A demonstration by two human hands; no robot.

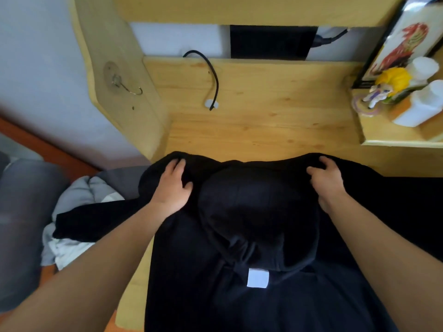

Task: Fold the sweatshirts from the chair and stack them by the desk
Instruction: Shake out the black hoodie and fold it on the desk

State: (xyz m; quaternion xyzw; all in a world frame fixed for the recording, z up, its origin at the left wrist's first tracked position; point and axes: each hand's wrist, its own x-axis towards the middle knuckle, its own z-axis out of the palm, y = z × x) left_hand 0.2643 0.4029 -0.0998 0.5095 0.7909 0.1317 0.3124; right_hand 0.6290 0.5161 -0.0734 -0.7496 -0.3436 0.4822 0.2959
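1. A black hooded sweatshirt [251,236] is spread out on the wooden table [263,111], hood lying over the body, white tag [258,278] facing up. The near part hangs toward the person, and one sleeve is draped off the left edge.
2. The far edge of the sweatshirt is being held at both ends. The left hand [172,185] is laid on the left part of that edge with fingers bent into the cloth, so a grip is likely, but it can't be told for sure. The right hand [326,180] has its fingers curled and bunched into the fabric, clearly gripping.
3. Progress-wise, pretty early. This one looks laid flat and straightened at most; no fold can be made out yet.
4. More clothes, grey and white [72,226], are still piled to the left, below the table, probably on the chair, though the chair itself isn't really made out.
5. No finished stack is seen anywhere on the table, so basically everything is left: sleeves in, body folded, then the rest.
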